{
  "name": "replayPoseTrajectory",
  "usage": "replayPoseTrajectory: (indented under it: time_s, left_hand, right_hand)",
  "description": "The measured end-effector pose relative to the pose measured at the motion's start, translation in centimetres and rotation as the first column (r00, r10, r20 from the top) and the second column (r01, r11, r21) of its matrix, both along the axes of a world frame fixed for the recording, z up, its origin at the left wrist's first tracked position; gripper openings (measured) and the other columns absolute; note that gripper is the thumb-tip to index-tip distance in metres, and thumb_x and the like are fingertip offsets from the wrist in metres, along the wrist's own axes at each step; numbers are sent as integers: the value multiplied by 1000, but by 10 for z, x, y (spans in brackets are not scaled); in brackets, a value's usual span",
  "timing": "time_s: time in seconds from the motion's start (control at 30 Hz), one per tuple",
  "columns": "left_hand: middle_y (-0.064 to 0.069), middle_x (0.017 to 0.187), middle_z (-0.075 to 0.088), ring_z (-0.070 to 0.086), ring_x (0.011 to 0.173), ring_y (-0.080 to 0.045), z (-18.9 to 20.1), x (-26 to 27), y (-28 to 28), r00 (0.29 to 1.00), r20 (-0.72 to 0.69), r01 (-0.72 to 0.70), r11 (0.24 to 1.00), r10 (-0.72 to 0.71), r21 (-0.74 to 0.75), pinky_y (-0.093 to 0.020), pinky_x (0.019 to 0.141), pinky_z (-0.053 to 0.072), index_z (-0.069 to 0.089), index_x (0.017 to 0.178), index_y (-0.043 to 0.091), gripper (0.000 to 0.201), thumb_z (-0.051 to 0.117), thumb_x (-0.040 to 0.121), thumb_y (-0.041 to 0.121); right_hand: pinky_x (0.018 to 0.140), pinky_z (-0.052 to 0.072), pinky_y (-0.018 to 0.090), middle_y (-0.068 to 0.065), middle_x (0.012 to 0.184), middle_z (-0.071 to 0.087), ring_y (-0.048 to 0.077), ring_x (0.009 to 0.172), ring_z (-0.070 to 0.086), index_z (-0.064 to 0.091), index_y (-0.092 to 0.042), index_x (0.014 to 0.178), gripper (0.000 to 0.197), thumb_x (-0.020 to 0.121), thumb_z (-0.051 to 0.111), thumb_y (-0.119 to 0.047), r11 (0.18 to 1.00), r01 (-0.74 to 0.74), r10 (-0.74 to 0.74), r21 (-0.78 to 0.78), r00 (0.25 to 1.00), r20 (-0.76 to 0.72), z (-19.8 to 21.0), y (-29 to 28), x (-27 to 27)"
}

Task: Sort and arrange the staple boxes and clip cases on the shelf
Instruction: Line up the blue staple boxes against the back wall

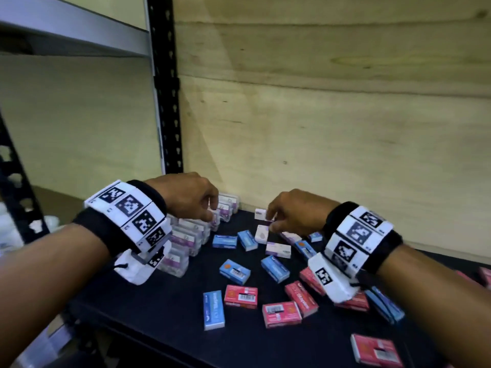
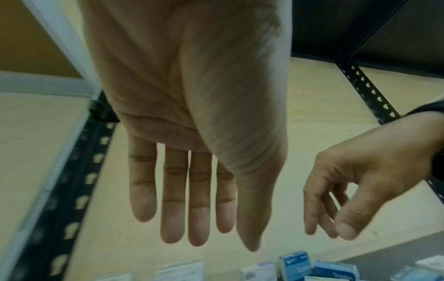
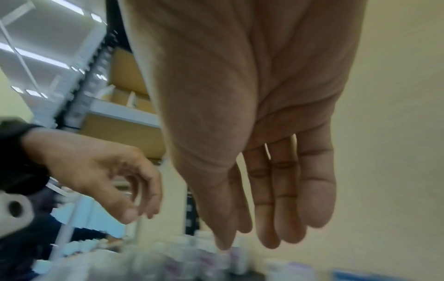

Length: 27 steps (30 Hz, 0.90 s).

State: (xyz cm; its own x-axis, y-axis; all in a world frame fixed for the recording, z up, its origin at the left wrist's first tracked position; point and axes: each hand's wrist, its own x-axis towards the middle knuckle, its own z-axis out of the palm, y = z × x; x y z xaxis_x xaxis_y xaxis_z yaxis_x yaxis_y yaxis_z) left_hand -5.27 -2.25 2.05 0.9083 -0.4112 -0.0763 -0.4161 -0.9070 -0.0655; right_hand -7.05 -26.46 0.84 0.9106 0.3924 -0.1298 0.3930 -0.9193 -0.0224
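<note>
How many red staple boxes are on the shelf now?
7 red staple boxes visible: three clustered front centre, two partly covered just right of them, one front right, one at the right edge; others may be hidden.

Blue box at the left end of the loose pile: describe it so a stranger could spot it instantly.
On the black shelf below the plywood back wall, loose boxes lie scattered. At the scatter's near left corner lies the blue staple box, flat, left of a red box. Unlike the other blue boxes, its long side points at the viewer.
</note>
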Motion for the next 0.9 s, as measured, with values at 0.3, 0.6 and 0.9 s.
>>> replayPoseTrajectory:
  time_s: [0.3, 0.6, 0.9]
  left_hand:
    - [7, 70, 62, 64, 82, -19, -17, 47, -99, 997, -74, -14, 995, 21, 96, -30, 68, 48, 69, 91, 16, 41, 61, 86, 56]
    - [0, 53, 43, 41, 47, -17, -50, 69, -139, 981, -160, -69, 970, 109, 233, -25, 50, 32, 47, 55, 14, 61, 62, 78, 68]
    - [1, 59, 54, 50, 54, -16, -59, 78, -144, 968, -221, -63, 970, 116, 235, -26, 57, 42, 57, 60, 15, 42, 73, 76, 51]
  right_hand:
    - [71, 53, 38, 12, 91, 74, 29, 78, 67, 73, -5, 94, 38, 90, 66, -42, 986, 151, -156, -72, 986, -67, -22, -61, 52]
    - [51, 35, 26, 0, 56, 48, 18, 50, 43, 48, -14, 60, 55, 83, 66, -60, 966, 109, -139, -233, 983, -119, -42, -47, 74]
    - [52, 38, 28, 0, 58, 49, 17, 52, 45, 49, -16, 60, 45, 83, 73, -46, 977, 57, -93, -207, 981, -168, -45, -43, 80]
